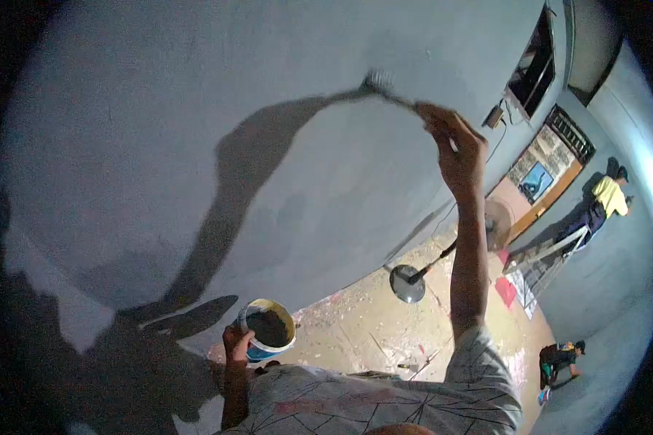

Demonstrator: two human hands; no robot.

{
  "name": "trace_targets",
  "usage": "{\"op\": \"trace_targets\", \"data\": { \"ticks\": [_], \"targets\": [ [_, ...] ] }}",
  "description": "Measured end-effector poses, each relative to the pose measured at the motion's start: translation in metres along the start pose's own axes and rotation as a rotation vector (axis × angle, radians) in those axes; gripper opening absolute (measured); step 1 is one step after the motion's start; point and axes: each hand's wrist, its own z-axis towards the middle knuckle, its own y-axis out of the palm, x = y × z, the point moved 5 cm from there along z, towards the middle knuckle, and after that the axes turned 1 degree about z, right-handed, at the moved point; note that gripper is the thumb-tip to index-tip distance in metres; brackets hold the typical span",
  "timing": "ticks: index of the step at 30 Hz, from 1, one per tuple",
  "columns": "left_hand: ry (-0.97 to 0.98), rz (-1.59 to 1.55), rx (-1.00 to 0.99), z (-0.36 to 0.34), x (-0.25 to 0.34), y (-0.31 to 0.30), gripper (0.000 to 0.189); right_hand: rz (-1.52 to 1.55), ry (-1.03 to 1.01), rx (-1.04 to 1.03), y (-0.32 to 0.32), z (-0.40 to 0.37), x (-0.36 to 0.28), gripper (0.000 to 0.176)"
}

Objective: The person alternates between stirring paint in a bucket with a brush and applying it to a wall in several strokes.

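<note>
My right hand (458, 148) is raised at the grey wall (355, 196), its fingers closed round the handle of a paintbrush (379, 82). The brush head is at the wall surface and looks slightly blurred. Low in front of my body, my left hand (237, 344) grips the side of a small bucket (292, 335), thumb over the rim. Dark grey paint (268, 328) shows inside the bucket. A long shadow of my arm and the brush falls across the wall.
A pedestal fan (408, 283) stands on the paint-spotted floor (348, 319). One person (608, 197) is on a stepladder (555, 255) at the far wall; another person (560, 365) is lower right. A window opening (533, 65) and a wired box (494, 116) are on the wall.
</note>
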Motion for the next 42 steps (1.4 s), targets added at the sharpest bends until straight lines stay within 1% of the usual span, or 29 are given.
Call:
{"op": "trace_targets", "data": {
  "ticks": [1,2,3,5,8,9,11,14,15,17,18,20,22,23,24,25,26,27,29,31,32,33,34,35,36,37,39,40,42],
  "targets": [
    [0.037,0.16,-0.192,0.018,-0.042,0.007,0.032,0.012,0.032,-0.052,-0.007,-0.001,0.004,0.032],
    [0.071,0.331,-0.382,0.051,-0.068,0.0,0.043,0.054,0.019,0.034,-0.015,0.003,0.008,0.032],
    [0.068,0.334,-0.378,0.041,-0.049,0.005,0.043,0.095,0.018,0.121,-0.022,0.002,0.01,0.032],
    [-0.122,-0.086,-0.029,0.011,0.021,0.01,0.032,0.092,0.023,0.201,-0.021,0.009,0.021,0.03],
    [-0.137,-0.16,-0.05,0.016,0.011,0.01,0.029,0.078,-0.001,0.084,0.011,-0.003,0.026,0.024],
    [-0.147,-0.154,-0.048,0.014,0.013,0.005,0.029,0.074,-0.1,0.13,0.029,-0.023,0.038,0.027],
    [-0.061,-0.013,-0.225,0.011,0.03,0.01,0.029,0.168,0.0,0.041,0.049,-0.066,0.03,0.03],
    [-0.06,-0.145,-0.102,0.006,0.021,0.005,0.032,0.184,0.068,-0.151,0.083,-0.148,0.033,0.033],
    [-0.057,-0.206,-0.046,0.004,0.018,0.004,0.033,0.258,0.19,-0.199,0.092,-0.168,0.035,0.037],
    [-0.018,-0.107,-0.096,0.009,0.013,-0.001,0.033,0.345,0.239,-0.38,0.1,-0.186,0.029,0.035],
    [0.019,-0.001,-0.145,0.01,0.011,-0.003,0.034,0.347,0.239,-0.377,0.098,-0.183,0.029,0.035],
    [0.054,-0.108,-0.156,0.012,0.005,-0.001,0.034,0.199,0.155,-0.555,0.1,-0.172,0.032,0.029],
    [0.076,-0.215,-0.171,0.022,-0.005,0.0,0.034,0.147,0.115,-0.397,0.086,-0.126,0.035,0.025],
    [0.055,-0.247,-0.293,0.03,-0.013,-0.002,0.033,0.042,0.017,-0.293,0.071,-0.098,0.029,0.026],
    [0.031,-0.277,-0.412,0.031,-0.018,-0.004,0.032,0.035,0.093,-0.235,0.054,-0.072,0.013,0.026],
    [0.023,-0.272,-0.408,0.022,-0.009,-0.001,0.032,0.062,0.027,-0.08,0.045,-0.056,0.009,0.029],
    [-0.011,-0.125,-0.226,0.009,0.016,0.004,0.029,0.045,0.076,0.016,0.035,-0.046,0.003,0.031],
    [-0.045,0.019,-0.042,0.0,0.03,0.003,0.027,0.098,-0.054,0.194,0.029,-0.038,-0.001,0.031],
    [-0.006,-0.012,-0.08,0.014,0.013,-0.005,0.028,0.038,-0.117,0.356,0.024,-0.035,-0.011,0.029],
    [0.033,-0.18,-0.393,0.021,0.001,-0.003,0.033,0.038,-0.062,0.247,0.044,-0.057,-0.005,0.032],
    [-0.038,-0.2,-0.204,0.017,-0.002,-0.004,0.03,-0.014,-0.052,0.133,0.069,-0.085,0.016,0.036],
    [-0.046,-0.198,-0.202,0.011,0.007,0.0,0.03,0.102,-0.007,0.111,0.089,-0.113,0.015,0.037],
    [-0.036,-0.175,-0.133,0.006,0.017,0.0,0.03,-0.053,0.008,0.048,0.1,-0.143,0.009,0.035],
    [-0.023,-0.158,-0.06,0.003,0.022,0.001,0.029,0.084,0.091,0.013,0.112,-0.18,0.023,0.036],
    [-0.259,-0.346,-0.12,0.041,-0.057,-0.008,0.031,0.06,0.078,-0.049,0.122,-0.211,0.024,0.035],
    [-0.256,-0.352,-0.114,0.048,-0.084,-0.009,0.031,0.186,0.098,-0.123,0.13,-0.234,0.022,0.032],
    [-0.095,-0.562,-0.217,0.062,-0.093,-0.007,0.034,0.24,0.192,-0.281,0.133,-0.248,0.008,0.033],
    [-0.091,-0.547,-0.23,0.061,-0.078,-0.005,0.034,0.223,0.157,-0.337,0.132,-0.247,0.011,0.033],
    [0.168,-0.421,-0.216,0.042,-0.034,-0.004,0.03,0.153,0.081,-0.345,0.122,-0.23,0.029,0.034]
  ]
}}
